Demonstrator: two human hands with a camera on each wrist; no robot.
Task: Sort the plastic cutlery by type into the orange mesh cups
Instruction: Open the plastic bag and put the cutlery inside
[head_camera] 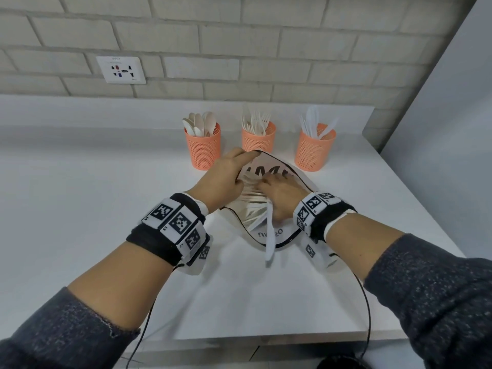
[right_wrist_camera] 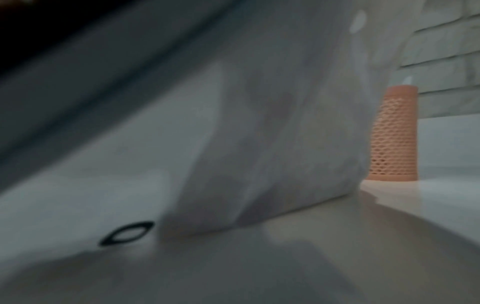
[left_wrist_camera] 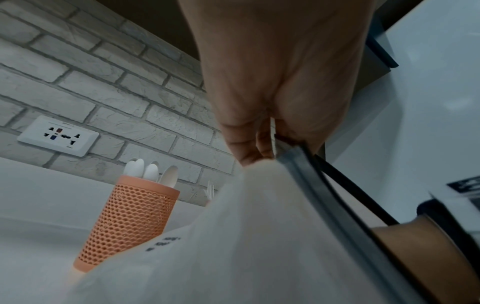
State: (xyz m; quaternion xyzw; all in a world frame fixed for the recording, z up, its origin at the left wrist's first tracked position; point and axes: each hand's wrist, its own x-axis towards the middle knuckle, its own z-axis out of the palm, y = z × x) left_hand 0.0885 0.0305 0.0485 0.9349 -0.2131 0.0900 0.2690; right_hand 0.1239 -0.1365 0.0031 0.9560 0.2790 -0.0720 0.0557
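**Both hands at the bag, three cups filled behind**

A white bag with black edging and a silvery lining [head_camera: 269, 214] lies open on the white worktop [head_camera: 106, 182], in front of a row of three orange mesh cups. The left hand [head_camera: 226, 177] pinches the bag's black-trimmed rim at its far edge and lifts it, fingers curled round the edge; the left wrist view shows the fingers [left_wrist_camera: 249, 144] closed on that rim. The right hand [head_camera: 279, 193] reaches into the mouth of the bag, palm down, over the white plastic cutlery [head_camera: 253, 195] fanned inside. Whether its fingers grip any piece cannot be told: they are hidden within the bag, and the right wrist view is blurred, showing only the pale bag wall and one cup. One long white piece [head_camera: 270, 235] sticks out of the bag toward the person, below the right hand.

The left cup [head_camera: 203, 150] holds white spoons, the middle cup [head_camera: 258, 139] holds white forks and stands just behind the lifted rim, and the right cup [head_camera: 315, 153] holds white knives. All three stand upright, apart from one another, beyond both hands.

Behind them runs a white brick wall [head_camera: 239, 35] with a white socket plate [head_camera: 121, 69]. Both wrists wear black bands with black-and-white marker tags [head_camera: 181, 222].
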